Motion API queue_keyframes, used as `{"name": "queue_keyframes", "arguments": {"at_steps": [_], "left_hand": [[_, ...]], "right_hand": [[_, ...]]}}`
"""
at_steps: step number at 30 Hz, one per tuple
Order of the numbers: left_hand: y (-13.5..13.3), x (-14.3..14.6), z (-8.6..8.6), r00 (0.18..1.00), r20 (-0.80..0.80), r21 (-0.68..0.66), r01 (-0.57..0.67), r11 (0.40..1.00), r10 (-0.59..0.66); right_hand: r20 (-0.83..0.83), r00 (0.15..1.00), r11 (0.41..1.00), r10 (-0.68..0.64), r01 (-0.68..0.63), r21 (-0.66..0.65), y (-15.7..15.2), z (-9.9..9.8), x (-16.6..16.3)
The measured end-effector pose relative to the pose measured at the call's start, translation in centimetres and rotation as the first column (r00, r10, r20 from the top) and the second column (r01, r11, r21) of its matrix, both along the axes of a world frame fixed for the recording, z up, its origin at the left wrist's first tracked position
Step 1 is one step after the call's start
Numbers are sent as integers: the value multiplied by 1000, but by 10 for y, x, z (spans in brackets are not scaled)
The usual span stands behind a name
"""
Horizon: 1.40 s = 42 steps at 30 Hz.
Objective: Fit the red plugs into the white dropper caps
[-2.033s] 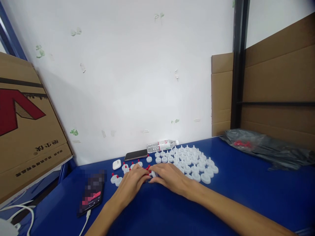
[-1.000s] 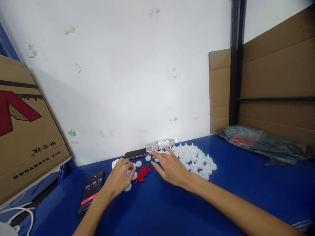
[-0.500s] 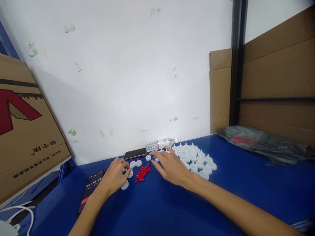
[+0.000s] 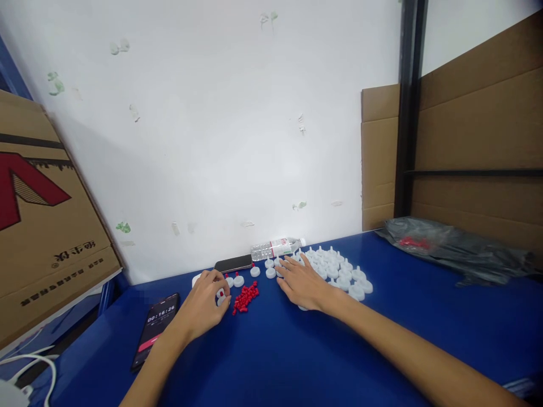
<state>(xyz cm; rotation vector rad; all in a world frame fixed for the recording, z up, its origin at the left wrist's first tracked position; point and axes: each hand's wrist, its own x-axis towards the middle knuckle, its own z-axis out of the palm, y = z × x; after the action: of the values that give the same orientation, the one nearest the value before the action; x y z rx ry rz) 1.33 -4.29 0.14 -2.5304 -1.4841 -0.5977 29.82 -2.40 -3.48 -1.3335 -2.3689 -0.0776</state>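
Observation:
A cluster of white plastic caps (image 4: pixel 339 270) lies on the blue table (image 4: pixel 297 350) at the back. A small heap of red pegs (image 4: pixel 245 297) sits between my hands. My left hand (image 4: pixel 203 305) rests left of the heap, fingers curled over white caps with red tips (image 4: pixel 220 294). My right hand (image 4: pixel 302 284) lies palm down with fingers spread on the near-left edge of the white cluster, covering some caps. A few caps with red pegs fitted (image 4: pixel 237 279) stand just beyond the heap.
A phone showing a timer (image 4: pixel 156 329) lies left of my left hand, with a cable at its near end. A second dark phone (image 4: pixel 233 264) and a lying water bottle (image 4: pixel 275 248) sit by the wall. A cardboard box (image 4: pixel 46 226) stands left, a grey plastic bag (image 4: pixel 453 249) right.
Both hands parted from the middle, uncovering the red heap. My left hand went left to the capped pieces; my right hand shifted right onto the white cluster.

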Motion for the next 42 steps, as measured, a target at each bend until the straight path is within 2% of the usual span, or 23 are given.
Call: {"name": "queue_keyframes", "arguments": {"at_steps": [6,12,20,25,28,32,38,42], "left_hand": [[-4,4,-1,999,-36,-67,24,997,-26],[-1,2,-9,999,-12,-86,46,995,-48],[2,4,-14,995,46,-101,96,990,-92],[-1,8,-8,998,32,-80,61,995,-58],[-5,13,0,995,95,-13,37,999,-35],[-10,23,5,968,241,16,62,998,-64],[-7,36,-7,927,341,27,158,987,-158],[-8,43,-13,895,427,-56,168,984,-128]], "right_hand": [[-34,996,995,86,-84,56,-6,10,-2],[-20,987,987,157,-156,34,-13,13,-4],[46,991,991,123,-125,41,-11,10,-4],[147,982,990,120,-130,62,-7,9,-3],[136,980,978,145,-162,128,-10,15,-5],[125,965,948,232,-253,192,-16,23,-12],[194,928,898,318,-360,251,-20,23,-20],[234,911,884,340,-395,252,-23,22,-23]]}}
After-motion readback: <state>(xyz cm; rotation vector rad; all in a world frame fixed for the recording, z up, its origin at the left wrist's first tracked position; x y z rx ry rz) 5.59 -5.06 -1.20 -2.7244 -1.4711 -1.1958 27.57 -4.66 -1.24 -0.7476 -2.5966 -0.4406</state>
